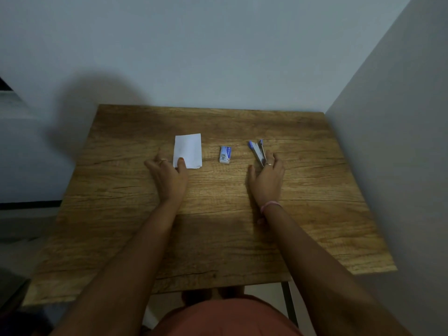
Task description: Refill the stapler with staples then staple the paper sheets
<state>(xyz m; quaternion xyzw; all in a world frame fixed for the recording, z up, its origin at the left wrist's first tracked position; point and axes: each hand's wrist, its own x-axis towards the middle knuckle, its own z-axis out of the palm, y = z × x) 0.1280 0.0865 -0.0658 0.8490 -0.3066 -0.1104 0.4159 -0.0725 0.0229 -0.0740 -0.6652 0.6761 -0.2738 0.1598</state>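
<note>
Blue-and-silver metal stapler [257, 152] lying hinged open on right side of wood-grain worktop [218, 238], near end under fingers of right hand [266, 177]; whether gripped or merely touched, cannot tell. Small blue-and-white cardboard staple box [225, 154] at centre, apart from both hands. White paper sheets [188, 150] to left, near corner pressed flat by thumb of left hand [168, 172], fingers spread and relaxed. Both forearms stretched forward over worktop, pink band [270, 206] on right wrist.

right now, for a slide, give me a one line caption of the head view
Left hand touches the paper sheets, right hand reaches the stapler, staple box between them.
</note>
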